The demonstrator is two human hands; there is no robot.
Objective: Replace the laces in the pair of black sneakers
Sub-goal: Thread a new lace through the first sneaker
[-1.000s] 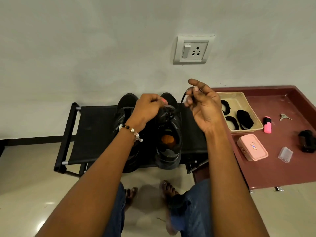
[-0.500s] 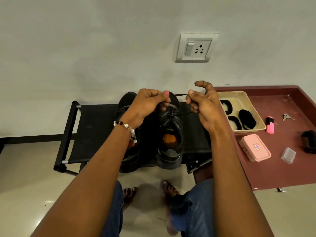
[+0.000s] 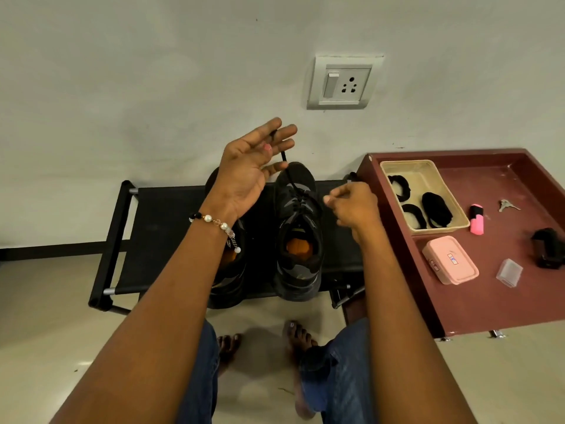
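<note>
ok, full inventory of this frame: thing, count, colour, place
sneakers: 2, black, on rack
lace: 1, black, from right sneaker up to left hand
rack: 1, black, by wall
table: 1, maroon, right
tray: 1, beige, on table, holding black bundles
box: 1, pink, on table
highlighter: 1, pink
keys: silver
clear case: 1
black object: 1, table's right edge
socket: 1, white, wall
left hand: raised, lace between fingers
right hand: fingers curled, beside right sneaker

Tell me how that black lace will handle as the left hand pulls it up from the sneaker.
The black lace is thin and probably floppy, hanging straight only under tension. Held loosely between the left hand's fingers, it may slip. The sneaker looks heavy enough to stay put.
</note>
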